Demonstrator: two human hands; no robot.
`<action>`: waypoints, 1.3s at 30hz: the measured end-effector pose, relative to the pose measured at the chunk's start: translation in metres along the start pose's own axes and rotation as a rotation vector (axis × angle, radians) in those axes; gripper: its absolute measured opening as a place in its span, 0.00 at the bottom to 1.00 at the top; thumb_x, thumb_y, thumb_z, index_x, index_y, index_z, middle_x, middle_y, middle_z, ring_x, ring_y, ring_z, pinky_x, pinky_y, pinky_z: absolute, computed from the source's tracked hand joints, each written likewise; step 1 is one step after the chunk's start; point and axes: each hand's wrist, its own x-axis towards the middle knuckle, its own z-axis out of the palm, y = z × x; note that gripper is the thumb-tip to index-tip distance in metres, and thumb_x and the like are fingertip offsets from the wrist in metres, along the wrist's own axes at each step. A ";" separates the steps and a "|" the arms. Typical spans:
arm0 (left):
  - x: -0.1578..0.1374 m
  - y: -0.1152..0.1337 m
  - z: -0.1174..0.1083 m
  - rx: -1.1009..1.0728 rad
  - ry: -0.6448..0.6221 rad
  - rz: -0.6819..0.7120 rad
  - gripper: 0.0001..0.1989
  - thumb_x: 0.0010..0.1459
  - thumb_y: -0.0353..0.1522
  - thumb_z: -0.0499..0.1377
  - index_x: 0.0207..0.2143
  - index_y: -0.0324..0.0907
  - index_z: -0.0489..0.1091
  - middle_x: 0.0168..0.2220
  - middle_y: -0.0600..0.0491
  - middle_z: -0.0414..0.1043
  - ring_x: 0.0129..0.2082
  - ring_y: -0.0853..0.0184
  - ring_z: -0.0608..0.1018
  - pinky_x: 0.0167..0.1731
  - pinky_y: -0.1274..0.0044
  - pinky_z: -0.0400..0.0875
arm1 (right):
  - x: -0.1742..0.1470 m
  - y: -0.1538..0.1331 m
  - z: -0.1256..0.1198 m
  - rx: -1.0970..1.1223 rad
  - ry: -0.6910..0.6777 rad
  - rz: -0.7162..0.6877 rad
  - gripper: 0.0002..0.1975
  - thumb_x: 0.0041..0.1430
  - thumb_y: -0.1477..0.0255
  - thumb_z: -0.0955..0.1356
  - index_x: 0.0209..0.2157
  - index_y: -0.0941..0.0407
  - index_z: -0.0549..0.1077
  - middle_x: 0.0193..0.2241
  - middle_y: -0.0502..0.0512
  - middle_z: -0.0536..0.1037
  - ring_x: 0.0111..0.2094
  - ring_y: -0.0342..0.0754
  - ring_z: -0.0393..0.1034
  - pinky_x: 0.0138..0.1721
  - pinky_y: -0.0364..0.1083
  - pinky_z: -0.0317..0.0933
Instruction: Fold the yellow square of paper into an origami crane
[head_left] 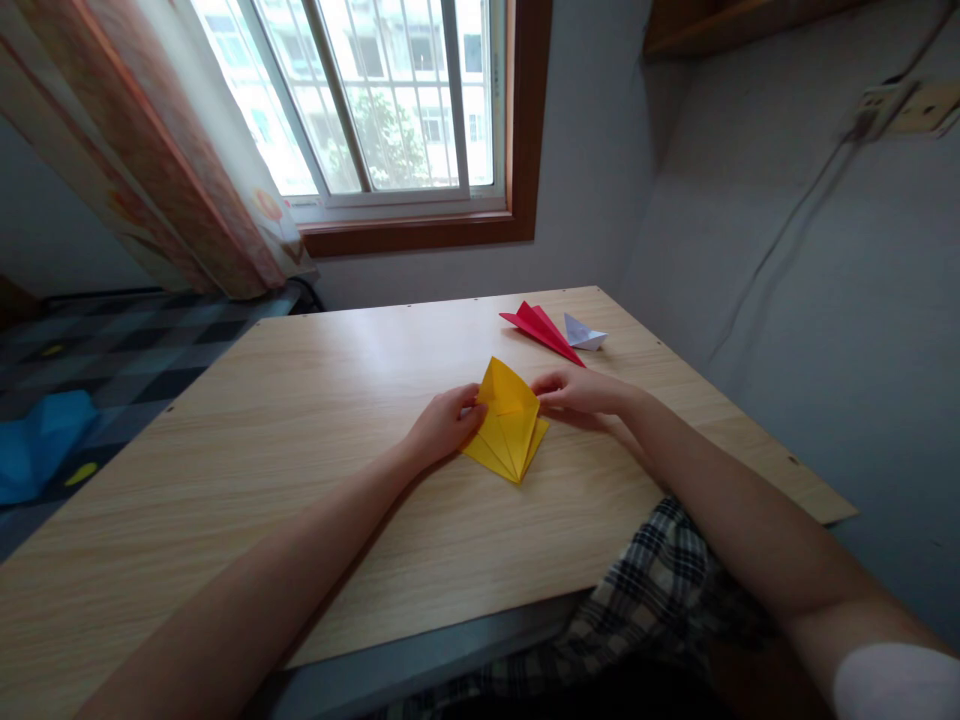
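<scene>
A folded sheet of yellow origami paper [510, 425] stands partly raised above the wooden table, with crease lines running down to its near corner. One flap sticks out at its lower right. My left hand [450, 418] pinches the left edge, thumb on the front face. At the right edge, my right hand [574, 390] has its fingers closed on the paper's side corner; the fingertips are partly hidden behind it.
A red paper plane [541, 330] and a small white paper boat [585, 333] lie at the table's [337, 370] far right. Left of the table, a blue folded paper [45, 440] rests on checked cloth [150, 330]. A wall and a hanging cable [780, 240] border the right side.
</scene>
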 end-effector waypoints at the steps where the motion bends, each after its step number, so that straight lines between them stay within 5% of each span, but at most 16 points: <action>1: 0.000 0.000 0.000 -0.006 0.002 -0.005 0.07 0.60 0.33 0.52 0.34 0.42 0.69 0.31 0.52 0.76 0.29 0.65 0.75 0.28 0.76 0.67 | 0.000 0.000 0.001 -0.001 0.011 -0.001 0.10 0.56 0.73 0.68 0.37 0.54 0.83 0.37 0.53 0.83 0.37 0.48 0.75 0.35 0.43 0.66; 21: -0.001 0.002 0.000 -0.077 0.002 -0.028 0.10 0.61 0.32 0.54 0.43 0.42 0.70 0.39 0.49 0.81 0.34 0.63 0.81 0.34 0.75 0.73 | 0.007 0.000 0.025 0.006 0.118 -0.037 0.08 0.58 0.71 0.69 0.35 0.56 0.81 0.34 0.56 0.82 0.33 0.47 0.72 0.31 0.43 0.62; 39: -0.001 0.003 0.000 -0.095 0.008 -0.048 0.13 0.61 0.33 0.54 0.47 0.41 0.71 0.40 0.49 0.81 0.34 0.64 0.81 0.34 0.76 0.74 | 0.013 -0.004 0.036 -0.291 0.254 -0.101 0.06 0.61 0.71 0.68 0.32 0.57 0.76 0.31 0.53 0.78 0.31 0.46 0.67 0.30 0.44 0.54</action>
